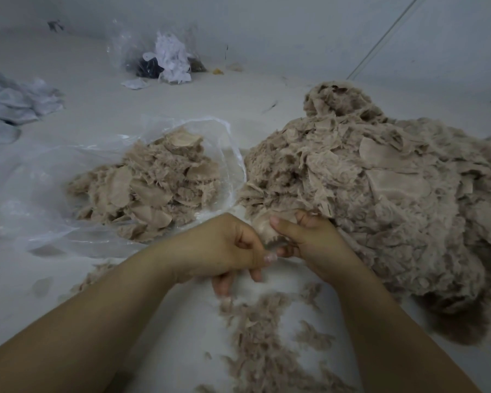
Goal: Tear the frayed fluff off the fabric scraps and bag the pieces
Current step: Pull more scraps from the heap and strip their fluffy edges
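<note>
A beige fabric scrap (262,226) with a frayed edge sits between my two hands, low in the middle of the view. My right hand (309,239) grips it with thumb on top. My left hand (230,248) pinches its lower edge with curled fingers. A big heap of beige frayed scraps (380,188) lies to the right, touching my right hand. A clear plastic bag (54,180) lies open to the left, with a pile of trimmed beige pieces (153,185) on its mouth. Torn fluff (261,336) litters the white surface below my hands.
A second clear bag (165,58) with white and dark scraps stands at the back by the wall. Crumpled white cloth (9,103) lies at the far left. A wall rises behind, and small bits lie near its foot.
</note>
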`<control>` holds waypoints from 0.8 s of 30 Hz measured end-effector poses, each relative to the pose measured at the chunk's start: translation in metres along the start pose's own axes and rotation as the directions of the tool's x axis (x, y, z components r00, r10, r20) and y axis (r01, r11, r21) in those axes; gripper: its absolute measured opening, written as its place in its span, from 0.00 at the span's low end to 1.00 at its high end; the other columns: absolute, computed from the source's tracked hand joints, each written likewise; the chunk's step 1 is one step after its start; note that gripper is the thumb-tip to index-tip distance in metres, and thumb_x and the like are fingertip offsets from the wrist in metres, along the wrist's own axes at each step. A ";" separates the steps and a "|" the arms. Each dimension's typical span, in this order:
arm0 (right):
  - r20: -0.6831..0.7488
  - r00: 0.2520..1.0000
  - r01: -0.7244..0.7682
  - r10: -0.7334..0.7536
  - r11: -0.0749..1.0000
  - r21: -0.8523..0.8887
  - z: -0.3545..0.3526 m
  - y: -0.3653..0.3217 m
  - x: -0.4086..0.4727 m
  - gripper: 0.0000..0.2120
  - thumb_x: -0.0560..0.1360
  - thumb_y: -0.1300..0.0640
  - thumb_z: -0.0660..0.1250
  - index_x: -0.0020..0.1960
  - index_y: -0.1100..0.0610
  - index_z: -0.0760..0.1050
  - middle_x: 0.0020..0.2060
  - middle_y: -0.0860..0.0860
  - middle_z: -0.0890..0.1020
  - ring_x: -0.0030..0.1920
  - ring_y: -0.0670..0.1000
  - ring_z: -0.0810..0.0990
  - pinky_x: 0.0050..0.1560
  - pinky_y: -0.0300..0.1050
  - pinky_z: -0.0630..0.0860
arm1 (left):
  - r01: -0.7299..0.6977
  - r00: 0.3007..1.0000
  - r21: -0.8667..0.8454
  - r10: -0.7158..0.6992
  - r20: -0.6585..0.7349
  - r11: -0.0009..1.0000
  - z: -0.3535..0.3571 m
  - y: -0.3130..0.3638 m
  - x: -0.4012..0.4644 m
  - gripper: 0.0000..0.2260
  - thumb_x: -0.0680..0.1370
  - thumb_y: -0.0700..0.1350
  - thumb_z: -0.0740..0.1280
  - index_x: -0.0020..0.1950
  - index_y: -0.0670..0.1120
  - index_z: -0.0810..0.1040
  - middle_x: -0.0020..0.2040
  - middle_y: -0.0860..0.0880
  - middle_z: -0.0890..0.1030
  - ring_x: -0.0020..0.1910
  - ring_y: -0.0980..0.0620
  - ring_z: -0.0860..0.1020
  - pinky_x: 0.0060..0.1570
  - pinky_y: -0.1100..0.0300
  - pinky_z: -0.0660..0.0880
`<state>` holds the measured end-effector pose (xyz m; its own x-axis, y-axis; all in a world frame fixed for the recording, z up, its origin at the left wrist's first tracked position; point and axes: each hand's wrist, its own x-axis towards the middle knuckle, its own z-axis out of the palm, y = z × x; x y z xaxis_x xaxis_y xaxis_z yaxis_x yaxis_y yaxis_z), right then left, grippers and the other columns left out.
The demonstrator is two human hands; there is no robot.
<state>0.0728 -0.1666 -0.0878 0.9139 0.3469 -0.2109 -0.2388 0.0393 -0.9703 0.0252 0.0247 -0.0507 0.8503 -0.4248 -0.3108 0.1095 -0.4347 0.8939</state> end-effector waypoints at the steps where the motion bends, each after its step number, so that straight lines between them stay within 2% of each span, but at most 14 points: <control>1: 0.022 1.000 0.007 -0.006 1.000 -0.018 0.000 -0.001 -0.001 0.05 0.76 0.56 0.70 0.47 0.57 0.82 0.39 0.55 0.85 0.37 0.49 0.84 0.34 0.40 0.78 | 0.006 0.992 0.010 -0.005 -0.123 1.000 -0.001 0.001 0.004 0.17 0.70 0.60 0.73 0.39 0.45 0.82 0.30 0.45 0.82 0.19 0.51 0.73 0.23 0.63 0.71; 3: 0.047 0.999 0.016 -0.014 0.999 -0.048 0.001 -0.002 -0.001 0.07 0.77 0.56 0.68 0.46 0.56 0.84 0.40 0.55 0.86 0.38 0.47 0.84 0.34 0.38 0.77 | 0.030 0.935 -0.049 -0.045 -0.353 0.998 0.001 -0.002 0.015 0.17 0.70 0.57 0.74 0.42 0.43 0.79 0.26 0.47 0.77 0.19 0.51 0.70 0.20 0.64 0.66; 4: 0.045 0.999 0.018 -0.016 0.999 -0.047 0.001 -0.002 -0.001 0.08 0.78 0.56 0.68 0.43 0.54 0.85 0.40 0.54 0.86 0.37 0.47 0.84 0.33 0.37 0.77 | 0.046 0.918 -0.092 -0.079 -0.389 0.995 0.003 -0.002 0.019 0.18 0.71 0.56 0.74 0.46 0.42 0.78 0.26 0.47 0.76 0.20 0.51 0.69 0.20 0.64 0.66; 6: 0.032 0.999 0.015 -0.015 1.000 -0.021 0.001 -0.003 -0.002 0.09 0.77 0.58 0.69 0.40 0.53 0.85 0.38 0.53 0.86 0.35 0.46 0.83 0.32 0.37 0.77 | 0.073 0.937 -0.167 -0.125 -0.327 0.983 0.009 -0.004 0.025 0.18 0.74 0.53 0.73 0.52 0.40 0.76 0.28 0.47 0.78 0.21 0.50 0.72 0.21 0.64 0.66; 8: 0.035 0.999 -0.002 0.002 1.000 -0.006 0.001 -0.003 -0.002 0.05 0.76 0.58 0.69 0.44 0.55 0.84 0.38 0.54 0.85 0.36 0.47 0.83 0.32 0.38 0.77 | 0.073 0.949 -0.233 -0.139 -0.283 0.970 0.012 -0.006 0.029 0.14 0.77 0.47 0.72 0.50 0.35 0.76 0.28 0.46 0.78 0.21 0.51 0.73 0.22 0.64 0.67; 11: 0.011 1.000 -0.011 0.012 0.999 -0.052 -0.003 0.001 0.002 0.03 0.76 0.59 0.70 0.43 0.58 0.81 0.38 0.53 0.83 0.38 0.47 0.81 0.33 0.38 0.77 | -0.002 0.927 -0.287 -0.106 -0.360 0.958 0.009 -0.003 0.033 0.06 0.78 0.41 0.70 0.43 0.40 0.78 0.29 0.45 0.76 0.24 0.50 0.73 0.23 0.63 0.69; 13: 0.048 0.999 -0.007 0.013 0.992 -0.124 -0.005 0.001 0.004 0.05 0.74 0.60 0.71 0.40 0.58 0.81 0.35 0.53 0.82 0.36 0.46 0.79 0.34 0.38 0.77 | -0.095 0.875 -0.368 -0.099 -0.473 0.925 0.009 -0.002 0.037 0.07 0.79 0.40 0.69 0.41 0.40 0.77 0.32 0.41 0.77 0.27 0.47 0.74 0.24 0.61 0.72; 16: 0.099 0.995 0.000 0.016 0.987 -0.161 -0.004 0.000 0.004 0.06 0.70 0.57 0.73 0.35 0.56 0.82 0.32 0.53 0.81 0.33 0.46 0.78 0.34 0.38 0.76 | -0.185 0.813 -0.413 -0.097 -0.574 0.892 0.013 -0.001 0.040 0.10 0.80 0.41 0.68 0.39 0.40 0.76 0.33 0.39 0.78 0.24 0.49 0.73 0.25 0.60 0.73; 19: 0.094 0.996 0.013 0.000 0.991 -0.136 -0.006 0.002 0.006 0.09 0.74 0.57 0.72 0.35 0.54 0.83 0.34 0.52 0.83 0.35 0.45 0.80 0.36 0.38 0.77 | -0.176 0.814 -0.385 -0.086 -0.574 0.906 0.019 -0.002 0.040 0.15 0.79 0.51 0.69 0.40 0.41 0.75 0.27 0.42 0.77 0.19 0.50 0.71 0.19 0.63 0.66; 21: 0.084 0.996 0.010 -0.002 0.995 -0.099 -0.006 0.003 0.006 0.07 0.74 0.56 0.73 0.38 0.57 0.82 0.34 0.52 0.82 0.35 0.46 0.80 0.36 0.38 0.77 | -0.068 0.866 -0.302 -0.094 -0.491 0.951 0.020 -0.006 0.037 0.20 0.73 0.58 0.72 0.36 0.42 0.76 0.23 0.43 0.76 0.17 0.50 0.70 0.18 0.65 0.63; 24: 0.068 0.998 0.022 -0.018 0.998 -0.063 -0.006 0.004 0.006 0.18 0.64 0.48 0.75 0.42 0.63 0.78 0.33 0.52 0.83 0.36 0.47 0.82 0.35 0.38 0.78 | 0.015 0.935 -0.241 -0.099 -0.340 0.970 0.024 -0.011 0.030 0.20 0.71 0.55 0.76 0.26 0.45 0.77 0.23 0.41 0.74 0.16 0.50 0.70 0.18 0.66 0.63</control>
<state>0.0791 -0.1703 -0.0934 0.8934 0.4093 -0.1850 -0.1973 -0.0123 -0.9803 0.0376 -0.0026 -0.0775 0.9595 -0.0839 -0.2690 0.2431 -0.2368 0.9407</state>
